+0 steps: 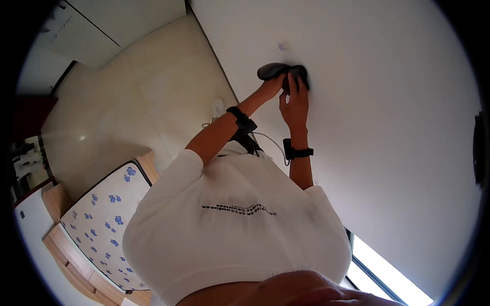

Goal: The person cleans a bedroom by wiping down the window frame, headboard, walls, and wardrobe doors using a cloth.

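Observation:
A black object with two rounded, partly glossy lobes [272,71] is held up against or close to the white wall; its kind is unclear. My left hand [273,87] reaches in from the left and grips it from below, with the fingertips largely hidden by the object. The fingers of my right hand [295,99] lie over its right lobe, the thumb on the left side. Just above the object, a small pale fitting or mark [282,47] shows on the wall. Both wrists carry black straps with small boxes, and a thin cable hangs between my arms.
White wall [388,112] fills the right side. Tiled floor [168,76] lies to the left, with a small white item [218,107] near the wall. A bed with a blue-flowered mattress [109,219] stands lower left, white cabinets [87,30] upper left, a window [383,268] lower right.

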Tool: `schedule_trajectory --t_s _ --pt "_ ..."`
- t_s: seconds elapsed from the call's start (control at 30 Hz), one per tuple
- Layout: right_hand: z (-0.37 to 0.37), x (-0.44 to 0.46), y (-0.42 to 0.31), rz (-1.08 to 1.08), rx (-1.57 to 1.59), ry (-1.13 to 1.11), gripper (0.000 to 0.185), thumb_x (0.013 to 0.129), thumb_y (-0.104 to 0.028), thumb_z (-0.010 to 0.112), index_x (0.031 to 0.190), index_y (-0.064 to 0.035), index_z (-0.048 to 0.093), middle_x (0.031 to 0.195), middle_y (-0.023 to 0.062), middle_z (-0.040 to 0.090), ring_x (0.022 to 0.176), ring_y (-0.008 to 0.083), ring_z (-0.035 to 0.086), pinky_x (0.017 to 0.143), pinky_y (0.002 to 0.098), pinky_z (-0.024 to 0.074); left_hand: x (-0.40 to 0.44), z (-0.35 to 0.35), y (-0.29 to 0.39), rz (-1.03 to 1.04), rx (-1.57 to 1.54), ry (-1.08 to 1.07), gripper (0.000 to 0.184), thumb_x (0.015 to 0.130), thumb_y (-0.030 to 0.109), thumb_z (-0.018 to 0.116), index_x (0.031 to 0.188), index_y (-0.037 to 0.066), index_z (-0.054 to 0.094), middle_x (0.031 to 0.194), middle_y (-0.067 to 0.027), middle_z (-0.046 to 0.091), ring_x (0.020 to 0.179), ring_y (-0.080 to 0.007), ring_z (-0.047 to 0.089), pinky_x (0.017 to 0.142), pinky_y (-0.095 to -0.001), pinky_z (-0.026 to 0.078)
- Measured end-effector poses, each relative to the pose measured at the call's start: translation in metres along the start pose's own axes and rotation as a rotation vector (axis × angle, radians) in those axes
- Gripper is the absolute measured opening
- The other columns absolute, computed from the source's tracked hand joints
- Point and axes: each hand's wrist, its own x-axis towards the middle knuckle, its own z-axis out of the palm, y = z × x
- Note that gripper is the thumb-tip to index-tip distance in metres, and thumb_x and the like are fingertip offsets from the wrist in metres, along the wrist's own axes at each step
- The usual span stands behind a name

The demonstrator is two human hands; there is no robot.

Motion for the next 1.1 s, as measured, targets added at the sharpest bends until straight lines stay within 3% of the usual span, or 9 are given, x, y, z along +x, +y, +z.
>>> schedule_trajectory --t_s 0.03,0.07,0.1,0.3,0.37,0.43,0.73,0.83,1.1 --pt "0.01 0.003 0.001 -0.005 0.051 -0.003 0.056 0.085 -0.006 0.061 0.139 -0.0071 0.046 0.134 0.0219 0.05 0.114 0.039 0.053 0.098 0.0451 0.0462 -0.011 0.01 -0.063 -0.142 0.023 -0.04 0.052 0.098 0.028 0.051 0.138 -0.002 0.039 0.119 -0.0251 0.058 0.101 -0.0339 0.062 0.086 -0.0379 0.051" --pt "0.02 0.008 0.004 -0.005 0.073 -0.045 0.056 0.084 -0.006 0.061 0.138 -0.0034 0.046 0.136 0.0226 0.048 0.118 0.0399 0.052 0.099 0.0446 0.0452 -0.003 -0.007 -0.029 -0.673 -0.417 0.012 0.064 0.098 0.042 0.051 0.141 -0.003 0.037 0.117 -0.0222 0.059 0.102 -0.0291 0.062 0.086 -0.0375 0.05" --pt "0.032 0.007 0.006 -0.014 0.088 -0.016 0.056 0.084 -0.006 0.061 0.138 -0.0034 0.046 0.136 0.0226 0.048 0.118 0.0399 0.052 0.099 0.0446 0.0452 -0.019 -0.007 -0.052 -0.649 -0.469 -0.01 0.062 0.101 0.05 0.042 0.138 0.001 0.043 0.127 -0.0115 0.055 0.115 -0.0172 0.053 0.096 -0.0279 0.043" --pt "0.023 0.046 -0.022 -0.082 0.151 0.345 0.064 0.082 -0.004 0.065 0.14 0.0025 0.04 0.138 0.0301 0.043 0.125 0.0446 0.046 0.102 0.0473 0.0423 0.009 -0.098 0.104 -0.462 -0.464 -0.003 0.046 0.101 0.025 0.051 0.139 0.002 0.042 0.128 -0.0096 0.055 0.118 -0.0177 0.051 0.102 -0.0307 0.041" --pt "0.007 0.074 -0.036 -0.042 0.216 0.31 0.064 0.082 -0.005 0.065 0.141 0.0024 0.039 0.138 0.0301 0.043 0.124 0.0446 0.047 0.101 0.047 0.043 0.047 -0.111 0.117 0.317 -0.043 0.054 0.041 0.096 0.013 0.051 0.135 0.002 0.044 0.113 -0.0139 0.06 0.098 -0.0224 0.06 0.086 -0.033 0.049" --pt "0.005 0.098 -0.046 -0.006 0.278 0.284 0.065 0.082 -0.006 0.065 0.141 0.0024 0.038 0.138 0.0301 0.043 0.122 0.0445 0.049 0.1 0.0467 0.0437 0.065 -0.115 0.119 -0.132 -0.264 0.122 0.041 0.093 0.005 0.046 0.134 0.002 0.042 0.111 -0.0148 0.059 0.099 -0.0224 0.058 0.088 -0.032 0.047" --pt "0.093 0.13 -0.05 0.102 0.287 -0.047 0.06 0.086 -0.008 0.057 0.142 0.0005 0.036 0.137 0.0302 0.044 0.12 0.0442 0.049 0.101 0.0479 0.0421 0.1 -0.13 0.019 -0.533 -0.409 0.041 0.053 0.102 0.038 0.022 0.134 -0.001 0.038 0.132 -0.0176 0.049 0.122 -0.025 0.05 0.103 -0.0367 0.041" --pt "0.114 0.12 -0.049 0.107 0.312 -0.194 0.068 0.086 -0.008 0.058 0.145 0.0045 0.028 0.141 0.0324 0.037 0.123 0.0465 0.045 0.104 0.0502 0.0384 0.1 -0.144 -0.046 -0.777 -0.294 -0.154 0.049 0.101 0.042 0.034 0.134 0.006 0.043 0.128 -0.0099 0.053 0.115 -0.0191 0.052 0.097 -0.0323 0.043" --pt "0.04 0.167 -0.076 0.015 0.518 0.197 0.078 0.083 -0.009 0.065 0.144 0.0092 0.02 0.144 0.0324 0.028 0.129 0.049 0.033 0.108 0.0528 0.0283 0.15 -0.173 0.18 -0.181 -0.038 -0.106 0.062 0.088 0.032 0.057 0.128 -0.01 0.034 0.11 -0.028 0.052 0.091 -0.0341 0.061 0.08 -0.0371 0.05"
